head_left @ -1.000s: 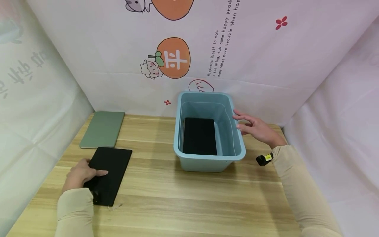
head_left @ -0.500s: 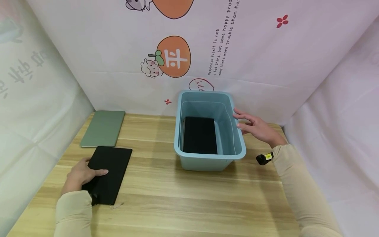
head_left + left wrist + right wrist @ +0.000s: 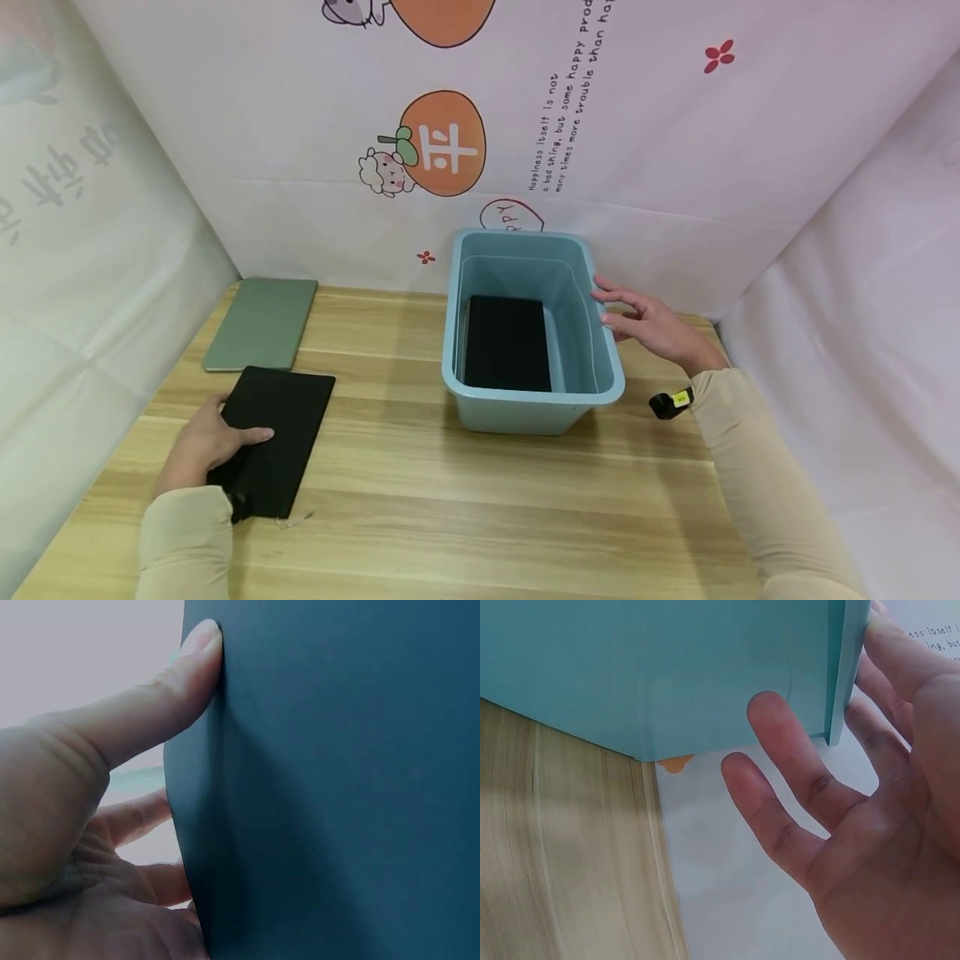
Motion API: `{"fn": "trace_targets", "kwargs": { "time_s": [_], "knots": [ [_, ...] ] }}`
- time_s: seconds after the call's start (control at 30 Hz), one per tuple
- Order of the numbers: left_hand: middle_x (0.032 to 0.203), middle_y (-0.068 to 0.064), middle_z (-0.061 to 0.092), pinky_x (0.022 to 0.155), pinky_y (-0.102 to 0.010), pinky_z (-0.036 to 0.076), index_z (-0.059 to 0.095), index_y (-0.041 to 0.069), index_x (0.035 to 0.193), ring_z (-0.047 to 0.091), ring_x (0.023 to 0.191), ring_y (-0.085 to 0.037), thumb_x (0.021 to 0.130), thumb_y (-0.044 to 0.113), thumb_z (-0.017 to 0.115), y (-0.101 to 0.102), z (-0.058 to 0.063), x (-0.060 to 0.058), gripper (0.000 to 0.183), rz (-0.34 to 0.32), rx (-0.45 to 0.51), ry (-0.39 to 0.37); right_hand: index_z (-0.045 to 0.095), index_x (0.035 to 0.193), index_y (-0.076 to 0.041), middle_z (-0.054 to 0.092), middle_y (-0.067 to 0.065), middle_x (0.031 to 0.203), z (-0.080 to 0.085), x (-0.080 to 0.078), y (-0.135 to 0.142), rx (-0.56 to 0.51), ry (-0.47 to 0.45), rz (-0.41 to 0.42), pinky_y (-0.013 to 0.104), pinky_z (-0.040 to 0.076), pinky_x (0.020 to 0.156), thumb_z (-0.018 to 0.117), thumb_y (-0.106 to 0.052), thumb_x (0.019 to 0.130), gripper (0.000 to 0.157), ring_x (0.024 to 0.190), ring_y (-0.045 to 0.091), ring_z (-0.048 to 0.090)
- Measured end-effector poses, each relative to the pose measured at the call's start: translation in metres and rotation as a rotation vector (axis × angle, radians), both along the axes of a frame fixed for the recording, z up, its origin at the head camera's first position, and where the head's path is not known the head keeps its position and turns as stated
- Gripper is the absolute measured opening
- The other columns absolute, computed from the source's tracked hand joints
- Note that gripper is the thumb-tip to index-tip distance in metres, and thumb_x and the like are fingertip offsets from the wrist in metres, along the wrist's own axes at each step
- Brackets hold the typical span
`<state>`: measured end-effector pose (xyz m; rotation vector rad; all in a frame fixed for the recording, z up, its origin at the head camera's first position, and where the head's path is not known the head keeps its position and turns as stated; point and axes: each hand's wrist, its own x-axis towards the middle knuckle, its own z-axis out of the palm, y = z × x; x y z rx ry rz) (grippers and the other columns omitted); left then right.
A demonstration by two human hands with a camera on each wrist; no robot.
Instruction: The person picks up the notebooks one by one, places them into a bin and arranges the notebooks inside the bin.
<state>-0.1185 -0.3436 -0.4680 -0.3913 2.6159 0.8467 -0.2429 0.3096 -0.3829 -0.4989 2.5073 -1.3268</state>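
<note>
My left hand [image 3: 206, 437] holds a black notebook [image 3: 288, 425] by its left edge, at the left of the table. The thumb lies on the cover and the other fingers are behind it, as the left wrist view shows; the notebook's dark cover [image 3: 337, 750] fills most of that view. My right hand [image 3: 656, 329] touches the right rim of a light blue plastic bin [image 3: 510, 417] with its fingertips. In the right wrist view two fingers [image 3: 780, 724] stretch out beside the bin's outer wall [image 3: 667, 675]. Inside the bin lies another black notebook [image 3: 506, 346].
A green notebook [image 3: 262, 325] lies at the table's back left corner, just behind the held one. A thin ribbon end [image 3: 295, 521] sticks out near the held notebook's lower edge. Printed white cloth [image 3: 337, 225] hangs behind and on both sides of the wooden table [image 3: 390, 500].
The left wrist has shifted very slightly with the notebook's near end. The right hand keeps its place on the bin rim, and the camera view has drifted a little.
</note>
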Motion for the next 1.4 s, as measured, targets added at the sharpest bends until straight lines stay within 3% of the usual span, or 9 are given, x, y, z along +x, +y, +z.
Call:
{"fn": "trace_targets", "kwargs": {
  "time_s": [0.23,0.47,0.6,0.83,1.13,1.23,1.4],
  "knots": [
    [0.152,-0.049,0.019,0.108,-0.072,0.033,0.002,-0.015,0.157,0.027,0.134,-0.068,0.087,0.051,0.078,0.002,-0.001,0.001,0.122,-0.022,0.001,0.065,0.047,0.154,-0.023,0.018,-0.018,0.171,0.001,0.000,0.001,0.000,0.002,0.003,0.030,0.059,0.090,0.058,-0.033,0.105,0.052,0.119,-0.008,0.061],
    [0.151,-0.050,0.020,0.107,-0.073,0.034,0.002,-0.015,0.157,0.030,0.133,-0.067,0.091,0.012,0.071,0.001,-0.002,0.001,0.099,-0.085,0.086,0.155,0.047,0.154,-0.022,0.017,-0.015,0.172,0.000,0.001,0.001,-0.007,-0.004,0.006,0.027,0.059,0.090,0.059,-0.032,0.105,0.052,0.118,-0.008,0.061],
    [0.154,-0.048,0.018,0.106,-0.073,0.034,0.000,-0.012,0.159,0.030,0.133,-0.066,0.092,0.001,0.065,0.001,0.000,0.000,0.095,-0.102,0.139,0.160,0.046,0.154,-0.022,0.017,-0.017,0.171,0.000,0.001,0.001,-0.007,-0.005,0.004,0.026,0.059,0.089,0.058,-0.032,0.105,0.052,0.118,-0.009,0.061],
    [0.155,-0.048,0.018,0.107,-0.075,0.031,0.008,-0.005,0.161,0.025,0.137,-0.067,0.096,0.008,0.068,0.002,0.002,0.002,0.090,-0.119,0.101,0.167,0.046,0.154,-0.023,0.017,-0.018,0.171,0.000,0.001,0.001,0.001,-0.002,0.003,0.032,0.059,0.092,0.058,-0.032,0.105,0.052,0.118,-0.007,0.062],
    [0.150,-0.047,0.031,0.100,-0.071,0.040,0.019,0.006,0.163,0.037,0.131,-0.064,0.093,0.027,0.074,0.000,0.003,0.004,0.091,-0.077,0.064,0.196,0.046,0.155,-0.022,0.016,-0.016,0.172,0.000,0.001,0.002,0.001,0.003,0.012,0.037,0.059,0.095,0.057,-0.031,0.105,0.052,0.118,-0.006,0.062],
    [0.150,-0.049,0.031,0.100,-0.070,0.042,0.018,0.007,0.164,0.036,0.132,-0.065,0.095,0.026,0.073,-0.001,0.005,0.005,0.090,-0.066,0.085,0.182,0.046,0.155,-0.022,0.016,-0.015,0.172,0.000,0.001,0.002,-0.001,0.006,0.012,0.037,0.059,0.094,0.058,-0.031,0.105,0.052,0.118,-0.006,0.063],
    [0.151,-0.044,0.035,0.101,-0.069,0.043,0.022,0.005,0.162,0.035,0.135,-0.064,0.097,0.011,0.065,-0.001,0.014,0.007,0.078,-0.081,0.120,0.195,0.046,0.155,-0.021,0.017,-0.015,0.172,0.000,0.002,0.002,-0.009,0.005,0.012,0.034,0.059,0.093,0.058,-0.030,0.105,0.052,0.117,-0.006,0.063]
  ]
}}
